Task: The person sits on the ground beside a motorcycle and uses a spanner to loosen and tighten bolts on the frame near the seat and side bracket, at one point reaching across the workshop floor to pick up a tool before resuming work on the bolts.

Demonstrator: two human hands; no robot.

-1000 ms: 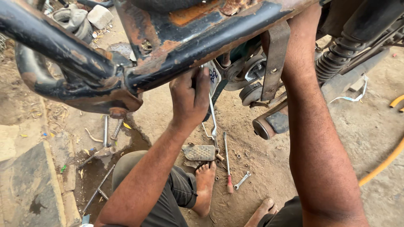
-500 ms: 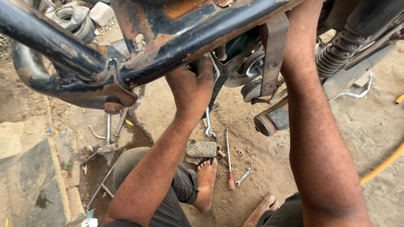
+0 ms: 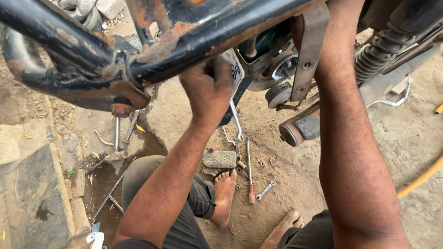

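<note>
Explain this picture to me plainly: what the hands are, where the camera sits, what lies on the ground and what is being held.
The camera is worn on a person's head and looks down past their own arms. They crouch barefoot on dirt ground under a rusty black motorcycle frame. The left hand reaches up against the frame's underside; whether it grips a tool cannot be told. The right hand is hidden behind the frame, only its forearm shows. On the ground near the left foot lie a metal footrest plate, a screwdriver with a red handle and a small spanner. A coil spring shock absorber sits at upper right.
</note>
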